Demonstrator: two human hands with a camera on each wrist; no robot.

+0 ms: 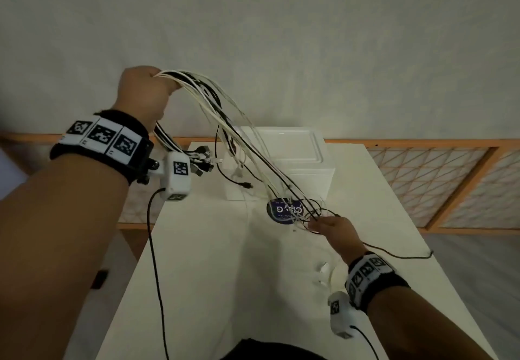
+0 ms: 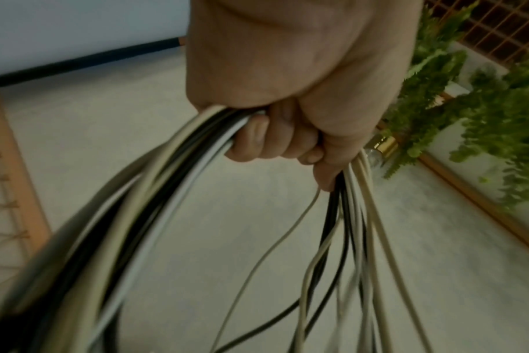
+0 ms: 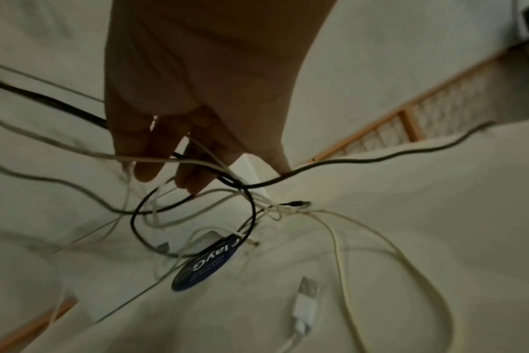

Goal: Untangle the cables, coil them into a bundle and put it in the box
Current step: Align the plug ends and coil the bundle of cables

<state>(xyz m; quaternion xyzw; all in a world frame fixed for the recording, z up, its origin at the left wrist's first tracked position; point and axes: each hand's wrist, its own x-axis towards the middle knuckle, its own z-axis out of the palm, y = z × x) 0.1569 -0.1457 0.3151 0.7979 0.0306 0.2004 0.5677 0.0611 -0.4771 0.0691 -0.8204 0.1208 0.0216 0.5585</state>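
Note:
My left hand (image 1: pixel 157 86) is raised high at the left and grips a thick bundle of white and black cables (image 1: pixel 225 123); the left wrist view shows its fingers (image 2: pixel 257 138) curled round the cables (image 2: pixel 172 191). Their plug ends (image 1: pixel 202 159) hang under that wrist. The strands slope down to my right hand (image 1: pixel 323 224), low over the table. There its fingers (image 3: pixel 148 155) are straight and spread, with loose cable loops (image 3: pixel 197 215) running between them and the thumb touching a black cable (image 3: pixel 378 160). The white box (image 1: pixel 309 173) stands behind with its lid on.
A round blue sticker (image 1: pixel 284 210) lies on the white table (image 1: pixel 225 275) under the loose ends. A white USB plug (image 3: pixel 305 301) and a black cable (image 1: pixel 399 255) lie near my right hand. A wooden lattice rail (image 1: pixel 422 179) runs behind the table.

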